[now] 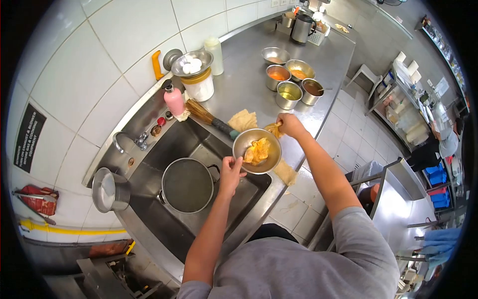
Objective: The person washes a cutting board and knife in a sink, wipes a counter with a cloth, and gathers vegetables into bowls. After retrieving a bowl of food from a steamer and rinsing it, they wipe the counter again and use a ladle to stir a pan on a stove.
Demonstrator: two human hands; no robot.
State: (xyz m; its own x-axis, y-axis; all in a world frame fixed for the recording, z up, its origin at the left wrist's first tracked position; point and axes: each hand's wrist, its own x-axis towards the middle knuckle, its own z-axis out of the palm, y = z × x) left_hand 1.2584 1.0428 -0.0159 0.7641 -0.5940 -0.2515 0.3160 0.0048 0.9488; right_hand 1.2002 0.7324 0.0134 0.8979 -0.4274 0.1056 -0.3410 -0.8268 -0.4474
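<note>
My left hand (232,175) grips the near rim of a steel bowl (240,149), thumb on the inside, holding it over the sink's edge. Inside the bowl lie yellow-orange coated pieces that look like marinated meat (258,151). At the bowl's far right rim, my right hand (290,125) has its fingers closed on another yellow-orange coated piece (273,130). Below and left, a large pot of cloudy liquid (187,185) stands in the sink (149,197). A tan cloth (242,120) and a second tan cloth (286,173) lie on the counter by the bowl.
Several steel bowls of sauces and liquids (289,94) stand toward the counter's right edge. A brush (201,112), a pink pump bottle (174,99), a tap (130,142) and a bowl of eggs on a tub (191,65) line the wall side. A person (445,144) is at far right.
</note>
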